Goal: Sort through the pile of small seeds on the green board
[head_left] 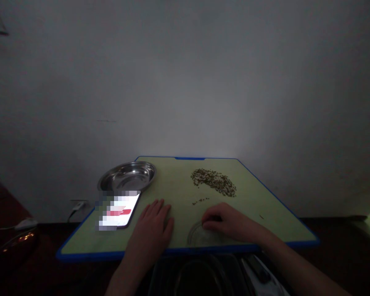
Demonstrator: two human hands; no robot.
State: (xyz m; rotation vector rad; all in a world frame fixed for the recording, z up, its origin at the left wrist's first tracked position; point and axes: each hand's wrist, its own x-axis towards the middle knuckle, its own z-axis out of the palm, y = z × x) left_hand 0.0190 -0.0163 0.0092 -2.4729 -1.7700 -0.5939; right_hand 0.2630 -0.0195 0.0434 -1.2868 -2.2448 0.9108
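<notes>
My left hand (154,224) lies flat on the pale green table top (175,181), fingers stretched out, just right of a lit phone or tablet (128,211). My right hand (222,222) has its thumb and fingers curled together in a pinch. Whatever is between those fingertips is hidden or too small to tell. Under and beside it, close to the front edge, is a clear round dish or lid (197,236), partly covered by the hand. Beyond my right hand spreads a loose pile of small dark and pale seed-like bits (214,181). A short line of stray bits (200,201) lies nearer to me.
A shiny steel basin (129,176) stands at the table's left rear, behind the screen. A thin dark sliver (261,216) lies on the right. Blue trim (89,255) borders the table, which stands against a grey wall (185,82). A white plug (79,206) with a cable is at left.
</notes>
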